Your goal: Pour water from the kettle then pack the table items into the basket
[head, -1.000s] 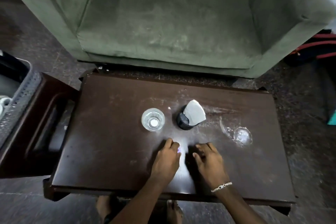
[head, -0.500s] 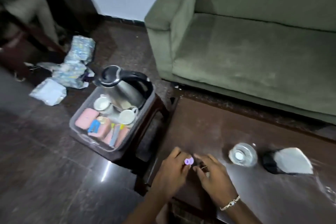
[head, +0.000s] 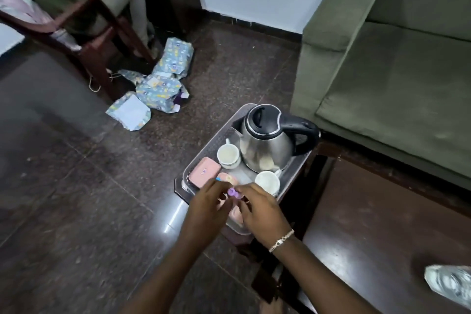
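Note:
A steel kettle (head: 267, 144) with a black lid and handle stands in the grey perforated basket (head: 233, 120), which rests on a small dark stool. Beside it in the basket are two white cups (head: 228, 155) (head: 266, 181) and a pink case (head: 204, 172). My left hand (head: 207, 208) and my right hand (head: 260, 210) hover together over the basket's near end, fingertips pinching a small purple item (head: 233, 192) between them. The water glass (head: 451, 284) sits blurred on the dark table (head: 382, 237) at the lower right edge.
A green sofa (head: 397, 64) fills the upper right. Blue patterned gift bags (head: 163, 84) lie on the dark floor. A person sits on a wooden chair (head: 76, 33) at the upper left, by a dark cabinet.
The view swung left from the table to the basket. Both hands carried the small purple item off the table and now hold it over the basket's near end.

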`<action>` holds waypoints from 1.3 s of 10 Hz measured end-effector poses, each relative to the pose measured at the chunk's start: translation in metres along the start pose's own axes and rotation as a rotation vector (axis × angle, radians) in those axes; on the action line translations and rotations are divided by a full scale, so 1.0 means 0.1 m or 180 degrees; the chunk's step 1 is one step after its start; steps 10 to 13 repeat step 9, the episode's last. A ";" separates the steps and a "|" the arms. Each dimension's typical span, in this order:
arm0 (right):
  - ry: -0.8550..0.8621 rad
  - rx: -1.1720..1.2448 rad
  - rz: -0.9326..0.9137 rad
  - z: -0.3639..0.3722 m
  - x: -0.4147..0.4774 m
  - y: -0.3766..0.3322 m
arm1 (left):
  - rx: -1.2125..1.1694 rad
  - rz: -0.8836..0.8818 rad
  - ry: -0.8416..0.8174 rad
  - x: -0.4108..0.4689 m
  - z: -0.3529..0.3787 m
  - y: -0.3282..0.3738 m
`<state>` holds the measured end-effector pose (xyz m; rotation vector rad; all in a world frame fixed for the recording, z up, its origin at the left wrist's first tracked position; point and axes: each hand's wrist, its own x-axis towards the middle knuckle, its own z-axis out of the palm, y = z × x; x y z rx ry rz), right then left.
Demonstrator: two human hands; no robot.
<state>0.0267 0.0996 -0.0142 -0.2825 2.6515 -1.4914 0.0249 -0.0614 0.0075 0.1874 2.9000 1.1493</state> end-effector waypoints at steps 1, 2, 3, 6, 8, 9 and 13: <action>-0.0284 -0.0173 0.0034 0.22 0.35 -0.13 | 0.0157 -0.0221 0.0349 0.22 -0.13 -0.38; -0.0436 -0.0235 0.0129 0.35 0.53 -0.16 | 0.0322 -0.0440 0.0516 0.39 -0.17 -0.73; -0.0508 -0.0288 0.0139 0.41 0.59 -0.12 | 0.0481 -0.0559 0.0487 0.49 -0.14 -1.00; -0.0374 -0.0440 0.0045 0.39 0.48 0.05 | 0.0659 -0.0691 0.0314 0.59 -0.01 -1.18; -0.0066 -0.0629 -0.0145 0.21 0.34 0.08 | 0.0506 -0.0484 0.0606 0.44 -0.02 -0.93; 0.0189 -0.0886 -0.0312 0.07 0.22 0.15 | 0.0580 0.0037 0.0605 0.39 0.04 -0.72; 0.0189 -0.0886 -0.0312 0.07 0.22 0.15 | 0.0580 0.0037 0.0605 0.39 0.04 -0.72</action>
